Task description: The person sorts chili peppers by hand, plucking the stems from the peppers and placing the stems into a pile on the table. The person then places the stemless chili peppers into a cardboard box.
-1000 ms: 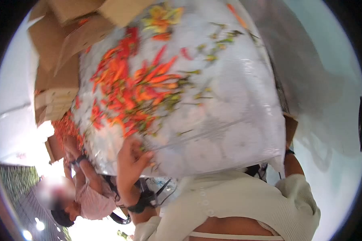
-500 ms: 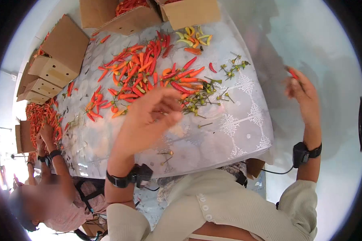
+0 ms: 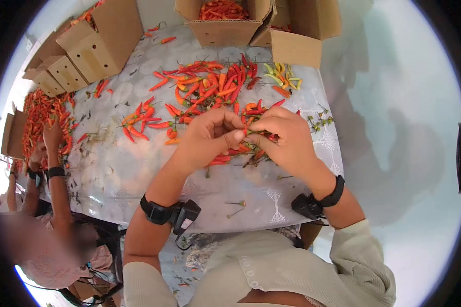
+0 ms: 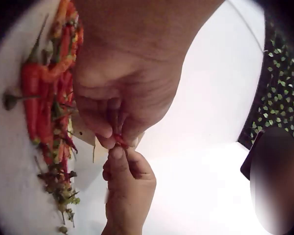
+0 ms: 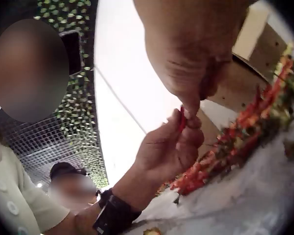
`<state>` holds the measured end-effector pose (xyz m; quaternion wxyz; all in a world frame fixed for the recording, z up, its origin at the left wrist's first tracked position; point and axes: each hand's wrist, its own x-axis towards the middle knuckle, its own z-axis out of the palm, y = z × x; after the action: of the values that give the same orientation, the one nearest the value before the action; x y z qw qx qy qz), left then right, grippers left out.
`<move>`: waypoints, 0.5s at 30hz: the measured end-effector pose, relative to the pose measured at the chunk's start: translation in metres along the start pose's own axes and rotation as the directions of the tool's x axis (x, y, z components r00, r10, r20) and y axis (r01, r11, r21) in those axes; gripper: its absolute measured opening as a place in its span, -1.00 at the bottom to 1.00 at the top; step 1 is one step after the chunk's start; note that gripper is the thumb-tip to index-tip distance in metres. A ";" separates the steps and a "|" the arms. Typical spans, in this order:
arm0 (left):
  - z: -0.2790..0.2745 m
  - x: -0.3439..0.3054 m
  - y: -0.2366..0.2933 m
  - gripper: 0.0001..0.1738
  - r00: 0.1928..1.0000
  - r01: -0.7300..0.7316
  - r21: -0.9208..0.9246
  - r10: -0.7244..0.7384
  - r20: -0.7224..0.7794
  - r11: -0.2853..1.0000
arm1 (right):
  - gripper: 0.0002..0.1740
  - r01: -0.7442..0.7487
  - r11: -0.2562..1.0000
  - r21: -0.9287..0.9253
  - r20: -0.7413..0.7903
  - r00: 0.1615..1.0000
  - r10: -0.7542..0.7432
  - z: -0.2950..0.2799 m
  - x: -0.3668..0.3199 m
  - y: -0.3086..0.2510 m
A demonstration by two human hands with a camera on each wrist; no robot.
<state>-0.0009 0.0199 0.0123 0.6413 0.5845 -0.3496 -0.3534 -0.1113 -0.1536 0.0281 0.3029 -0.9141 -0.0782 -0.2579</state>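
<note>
Over the near side of the table, my left hand (image 3: 205, 138) and right hand (image 3: 289, 140) meet fingertip to fingertip on one small red chili pepper (image 5: 182, 120). In the left wrist view, the chili shows as a bit of red between the pinching fingers of the left hand (image 4: 122, 98). Thumb and forefinger of the right hand (image 4: 129, 188) pinch its other end, mostly hidden by the fingertips. Beneath and beyond the hands spreads a pile of red and orange chili peppers (image 3: 207, 84), many with green stems.
Loose green stems (image 3: 320, 122) lie to the right, and yellow chilies (image 3: 281, 75) farther back. Open cardboard boxes (image 3: 220, 33) line the far edge; more boxes (image 3: 89, 53) stand left. Another person's hand (image 3: 52, 137) works at a red chili heap (image 3: 36, 112). A wall (image 3: 394, 153) borders the right side.
My right hand, earlier off to the right holding a red chili, has come in over the table to meet the left. The head view has shifted, showing more of the boxes.
</note>
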 end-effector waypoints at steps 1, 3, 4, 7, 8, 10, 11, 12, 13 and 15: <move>0.000 0.000 -0.010 -0.79 1.000 -0.004 -0.026 0.004 0.006 1.000 | -0.75 -0.032 0.999 0.004 -0.015 0.999 0.032 0.001 -0.003 0.001; 0.007 -0.002 -0.022 -0.78 0.999 -0.038 -0.079 0.037 -0.011 0.996 | -0.77 -0.139 0.986 0.098 -0.027 0.990 0.142 0.003 -0.006 0.000; 0.009 -0.002 -0.024 -0.77 0.997 -0.072 -0.095 0.069 -0.036 0.993 | -0.77 -0.188 0.971 0.148 -0.035 0.980 0.196 0.004 -0.007 0.001; 0.015 -0.002 -0.022 -0.76 0.993 -0.102 -0.059 0.098 -0.061 0.993 | -0.78 -0.230 0.943 0.241 -0.009 0.971 0.239 0.002 -0.012 0.003; 0.018 -0.003 -0.022 -0.76 0.994 -0.098 -0.036 0.096 -0.057 0.995 | -0.78 -0.205 0.953 0.224 0.013 0.978 0.207 0.003 -0.013 0.005; 0.023 -0.003 -0.027 -0.78 0.978 -0.151 -0.011 0.148 -0.146 0.988 | -0.78 -0.154 0.969 0.194 0.051 0.988 0.147 0.006 -0.014 0.011; 0.024 -0.003 -0.028 -0.79 0.966 -0.178 0.005 0.176 -0.187 0.984 | -0.77 -0.162 0.967 0.198 0.054 0.987 0.154 0.006 -0.014 0.010; 0.025 -0.002 -0.028 -0.79 0.968 -0.168 0.022 0.169 -0.186 0.985 | -0.77 -0.163 0.966 0.202 0.053 0.986 0.155 0.005 -0.013 0.008; 0.024 -0.002 -0.027 -0.80 0.969 -0.160 0.041 0.165 -0.184 0.986 | -0.76 -0.161 0.965 0.206 0.050 0.987 0.154 0.005 -0.012 0.008; 0.022 -0.003 -0.023 -0.81 0.976 -0.121 0.096 0.136 -0.172 0.988 | -0.76 -0.039 0.988 0.150 0.000 0.999 0.040 0.007 -0.013 0.014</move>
<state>-0.0225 0.0095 -0.0095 0.6661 0.6165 -0.3427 -0.2424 -0.1150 -0.1606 0.0091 0.3758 -0.8898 -0.0787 -0.2467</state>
